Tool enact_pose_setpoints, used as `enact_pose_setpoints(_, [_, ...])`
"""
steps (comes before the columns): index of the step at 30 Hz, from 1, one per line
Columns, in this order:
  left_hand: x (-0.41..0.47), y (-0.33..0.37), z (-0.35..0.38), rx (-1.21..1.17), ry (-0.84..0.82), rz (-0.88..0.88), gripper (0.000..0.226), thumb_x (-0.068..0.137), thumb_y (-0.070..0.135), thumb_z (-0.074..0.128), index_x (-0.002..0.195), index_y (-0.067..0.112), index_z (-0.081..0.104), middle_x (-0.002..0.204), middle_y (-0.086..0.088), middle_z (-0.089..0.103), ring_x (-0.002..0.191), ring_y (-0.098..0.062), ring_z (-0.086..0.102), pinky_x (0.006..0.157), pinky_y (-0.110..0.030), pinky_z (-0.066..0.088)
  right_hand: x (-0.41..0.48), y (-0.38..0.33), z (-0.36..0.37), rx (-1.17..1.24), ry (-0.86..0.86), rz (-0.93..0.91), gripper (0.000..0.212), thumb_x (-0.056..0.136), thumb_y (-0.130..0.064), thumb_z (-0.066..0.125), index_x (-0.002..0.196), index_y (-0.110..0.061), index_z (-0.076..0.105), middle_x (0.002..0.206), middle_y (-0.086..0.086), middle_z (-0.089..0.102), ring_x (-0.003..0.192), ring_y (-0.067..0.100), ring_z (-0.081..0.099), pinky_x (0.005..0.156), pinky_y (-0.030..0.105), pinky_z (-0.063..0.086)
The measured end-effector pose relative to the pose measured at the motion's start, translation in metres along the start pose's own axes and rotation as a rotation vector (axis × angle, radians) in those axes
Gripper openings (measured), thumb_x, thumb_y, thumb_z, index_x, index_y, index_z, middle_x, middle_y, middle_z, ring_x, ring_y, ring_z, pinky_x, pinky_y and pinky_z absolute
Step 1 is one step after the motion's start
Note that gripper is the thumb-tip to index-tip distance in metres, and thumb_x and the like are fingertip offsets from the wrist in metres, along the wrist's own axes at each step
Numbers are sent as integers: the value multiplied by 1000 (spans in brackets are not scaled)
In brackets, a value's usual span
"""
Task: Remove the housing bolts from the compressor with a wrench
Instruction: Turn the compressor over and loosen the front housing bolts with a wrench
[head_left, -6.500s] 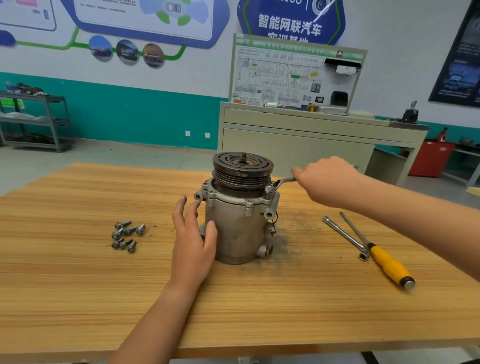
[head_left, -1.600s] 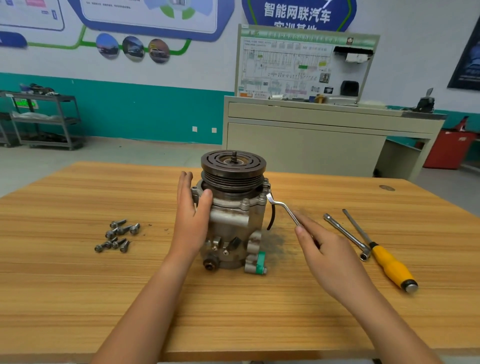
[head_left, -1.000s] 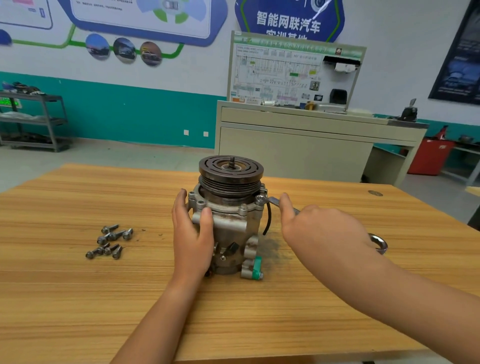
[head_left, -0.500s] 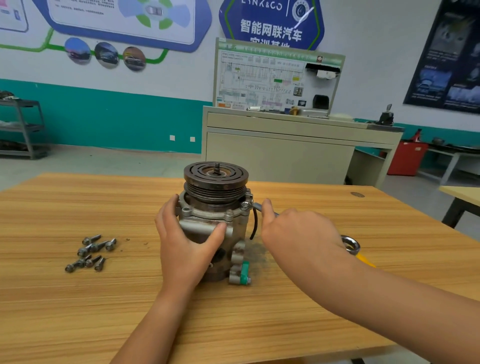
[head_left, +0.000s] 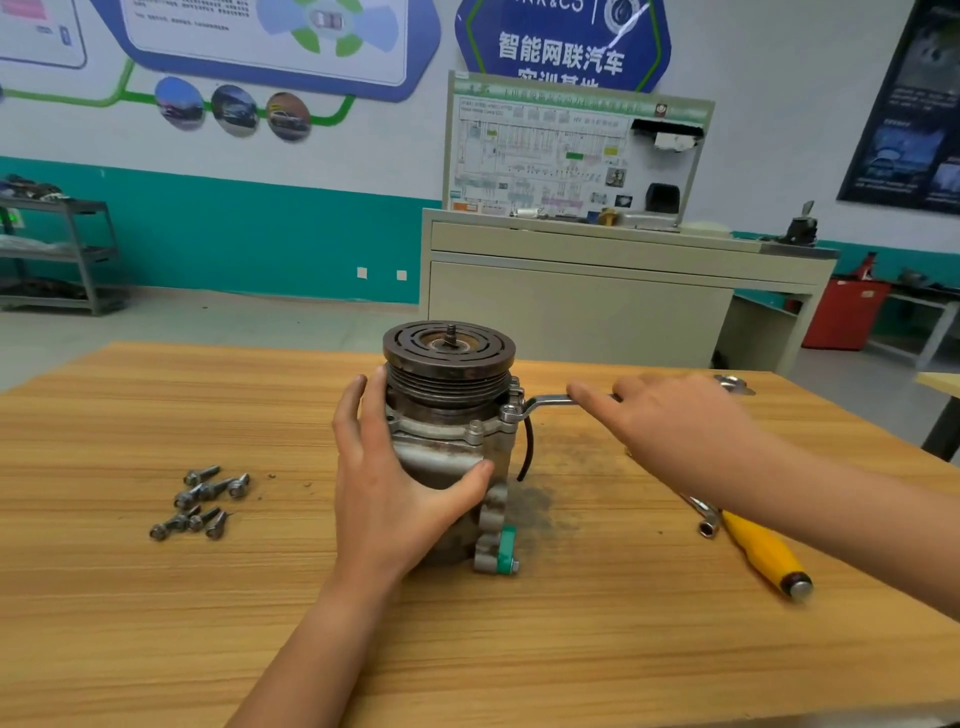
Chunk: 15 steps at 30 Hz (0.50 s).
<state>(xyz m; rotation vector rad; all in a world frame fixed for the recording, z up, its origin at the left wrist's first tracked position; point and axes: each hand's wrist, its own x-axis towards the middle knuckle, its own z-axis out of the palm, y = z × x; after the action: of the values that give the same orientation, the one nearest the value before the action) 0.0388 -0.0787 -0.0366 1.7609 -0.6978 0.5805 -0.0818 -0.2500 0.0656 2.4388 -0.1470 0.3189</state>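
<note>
Grey cast metal fills your left hand (head_left: 389, 483): it grips the compressor (head_left: 447, 441), which stands upright on the wooden table (head_left: 467, 649). Your thumb lies across the front of the housing and your fingers reach up the side toward the grooved pulley (head_left: 447, 387). Your right hand (head_left: 670, 431) holds the wrench (head_left: 548, 400), forefinger laid straight along the shaft. The wrench's ring end sits on a housing bolt (head_left: 509, 414) at the flange, on the side facing that hand. Its other end shows beyond your knuckles. Under your right forearm lie a yellow-handled screwdriver (head_left: 763, 553) and a socket bar (head_left: 705, 517), side by side. Loose bolts (head_left: 202, 501) lie clustered well out from the back of your left hand. A green clip (head_left: 506, 551) sits below your left thumb.
</note>
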Motion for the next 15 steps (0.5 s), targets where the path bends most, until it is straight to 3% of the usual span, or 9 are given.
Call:
enact_pose_setpoints(2, [2,-2,-3,-15,-9,14,111,53,53,76,140,43,8,149,1,18,125,0,23,97,-27,28,13,3,13,31,86,-27,52,90,-6,51,136,-16,29,107,8,59,87,23,58,68,30,45])
enact_pose_setpoints(5, [7,-7,-11,-41,-45,10,110,52,59,75,133,58,0,148,5,17,119,10,18,93,-18,26,34,-6,33,178,333,-4,34,69,10,70,102,0,63,84,18,68,73,31,67,71,42,55])
enact_pose_setpoints(7, [10,-11,-17,-59,-69,-3,106,49,65,66,127,67,-5,148,11,16,119,13,17,89,-8,21,47,-18,39,268,445,-17,30,61,13,75,88,2,67,76,18,69,65,30,67,72,49,54])
enact_pose_setpoints(9, [13,-16,-21,-79,-91,-15,105,48,65,64,126,70,-6,149,14,15,124,12,16,90,-5,18,51,-25,40,375,513,-21,23,68,11,72,88,1,68,73,16,69,61,29,66,67,44,54])
enact_pose_setpoints(12, [18,-26,-28,-131,-130,-13,107,49,61,68,127,71,-5,146,21,14,135,-1,19,106,-21,24,38,-16,36,748,591,220,18,87,1,57,104,1,63,69,7,63,49,22,53,50,23,38])
enact_pose_setpoints(14, [23,-32,-32,-197,-168,-22,107,50,57,70,128,71,-2,144,24,13,139,-10,22,110,-35,29,27,-3,33,912,545,404,25,94,-7,46,116,-5,56,62,-2,53,49,18,44,48,27,30])
enact_pose_setpoints(15, [24,-34,-34,-230,-183,-27,107,51,55,70,129,70,-1,145,23,14,140,-12,23,109,-34,31,22,2,32,898,456,407,27,95,-10,44,119,-8,54,60,-1,50,50,21,44,48,31,31])
